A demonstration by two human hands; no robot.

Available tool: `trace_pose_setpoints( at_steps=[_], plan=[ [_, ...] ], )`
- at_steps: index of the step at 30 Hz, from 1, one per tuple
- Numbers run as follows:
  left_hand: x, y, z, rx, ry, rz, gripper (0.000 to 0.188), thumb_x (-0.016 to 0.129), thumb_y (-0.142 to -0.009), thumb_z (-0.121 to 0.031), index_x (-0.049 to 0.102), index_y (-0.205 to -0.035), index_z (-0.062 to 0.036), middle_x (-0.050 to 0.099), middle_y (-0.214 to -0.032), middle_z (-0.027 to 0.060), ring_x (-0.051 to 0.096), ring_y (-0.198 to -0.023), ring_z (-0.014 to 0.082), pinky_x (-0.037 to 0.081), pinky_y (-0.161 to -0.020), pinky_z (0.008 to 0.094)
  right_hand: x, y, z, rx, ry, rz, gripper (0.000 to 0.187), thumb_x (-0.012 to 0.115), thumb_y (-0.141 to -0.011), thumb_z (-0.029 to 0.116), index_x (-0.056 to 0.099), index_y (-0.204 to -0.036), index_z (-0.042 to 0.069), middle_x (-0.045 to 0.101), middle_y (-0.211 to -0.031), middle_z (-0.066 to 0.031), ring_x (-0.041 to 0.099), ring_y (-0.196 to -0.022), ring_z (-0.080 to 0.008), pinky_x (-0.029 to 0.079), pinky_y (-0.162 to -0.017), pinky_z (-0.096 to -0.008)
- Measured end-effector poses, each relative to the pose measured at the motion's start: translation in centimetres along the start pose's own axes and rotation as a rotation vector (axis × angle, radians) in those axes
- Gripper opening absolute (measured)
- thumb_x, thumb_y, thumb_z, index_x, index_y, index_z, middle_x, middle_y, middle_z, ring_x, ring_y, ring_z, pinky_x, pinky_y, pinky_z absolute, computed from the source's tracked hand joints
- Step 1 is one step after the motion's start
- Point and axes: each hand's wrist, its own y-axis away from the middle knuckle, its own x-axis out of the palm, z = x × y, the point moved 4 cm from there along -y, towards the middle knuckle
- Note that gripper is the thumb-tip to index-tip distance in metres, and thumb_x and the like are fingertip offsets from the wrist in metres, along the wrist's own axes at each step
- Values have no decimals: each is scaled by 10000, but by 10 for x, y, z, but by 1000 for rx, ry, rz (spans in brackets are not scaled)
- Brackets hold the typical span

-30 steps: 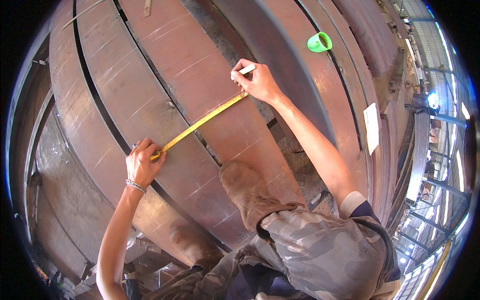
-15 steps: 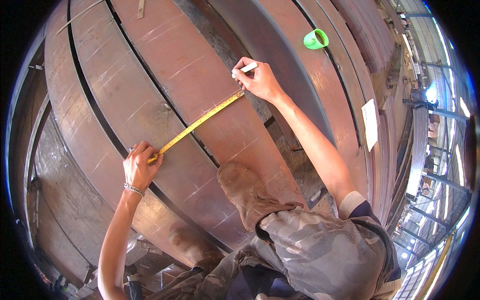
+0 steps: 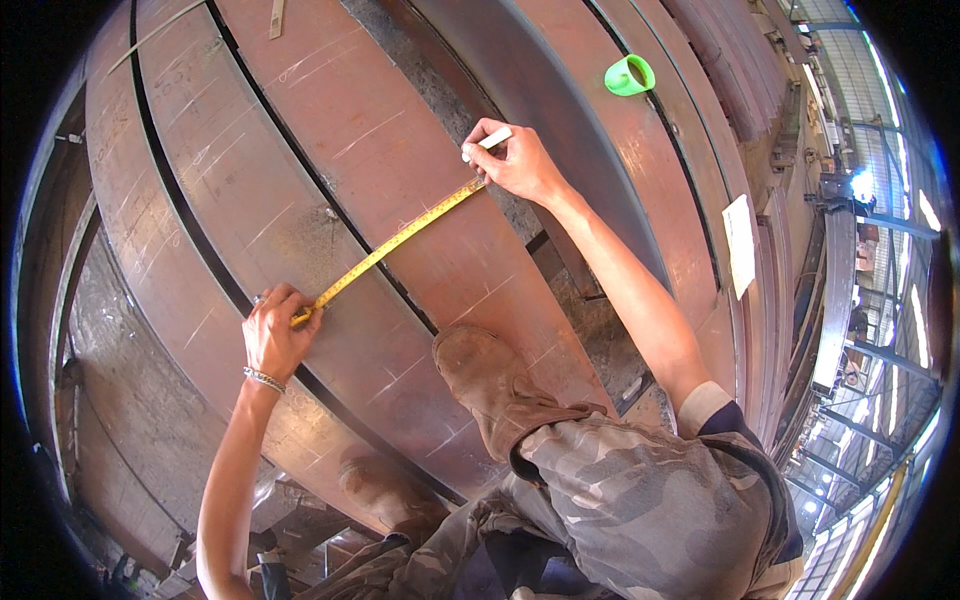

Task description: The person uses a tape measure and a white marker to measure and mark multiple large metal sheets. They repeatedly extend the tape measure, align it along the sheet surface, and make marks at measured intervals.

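Observation:
A yellow tape measure (image 3: 400, 238) lies stretched across two brownish steel plates (image 3: 480, 290). My left hand (image 3: 278, 332) is closed on its lower left end, and a chain bracelet circles that wrist. Between the thumb and fingers of my right hand (image 3: 512, 165) is a white stick of chalk (image 3: 488, 143). That hand rests at the plate's right edge, just above the tape's far end, with its lower fingers close to or touching the blade. Thin white lines mark the plates on both sides of the tape.
Dark gaps (image 3: 290, 140) run between the long plates. A green cup (image 3: 629, 75) and a white sheet of paper (image 3: 739, 245) lie to the right. My boots (image 3: 480, 375) stand on the plates near me. A bright bluish light (image 3: 862, 186) glows at the far right.
My left hand has shifted very slightly left with the tape's end. The right hand and chalk stay almost in the same place.

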Motion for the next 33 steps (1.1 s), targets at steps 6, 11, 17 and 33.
trace_pose_setpoints(
  at_steps=[6,11,17,33],
  plan=[
    [-2,-2,0,45,-11,-24,127,821,-787,-172,758,-859,-89,674,-908,31,675,-858,254,573,-741,391,4,-9,-9,111,126,298,197,668,-1007,196,679,-915,22,713,-796,-31,660,-672,-99,544,-587,-272],
    [-1,-2,0,57,-13,-29,129,828,-779,-177,757,-846,-93,671,-895,28,674,-854,252,570,-735,390,9,-22,-13,144,316,462,214,655,-970,213,667,-884,17,698,-743,-60,658,-665,-135,510,-589,-320],
    [-1,-2,0,51,-7,-25,129,831,-777,-177,757,-839,-92,673,-887,28,673,-845,248,570,-728,390,17,-30,-18,158,319,521,190,658,-946,193,658,-876,17,703,-744,-77,656,-676,-152,500,-613,-343],
    [-2,-2,0,52,-14,-28,121,827,-783,-181,761,-842,-99,677,-896,17,671,-835,237,572,-720,387,18,-33,-21,136,367,549,217,660,-958,208,648,-887,3,694,-730,-88,672,-683,-168,518,-632,-355]
  ],
)
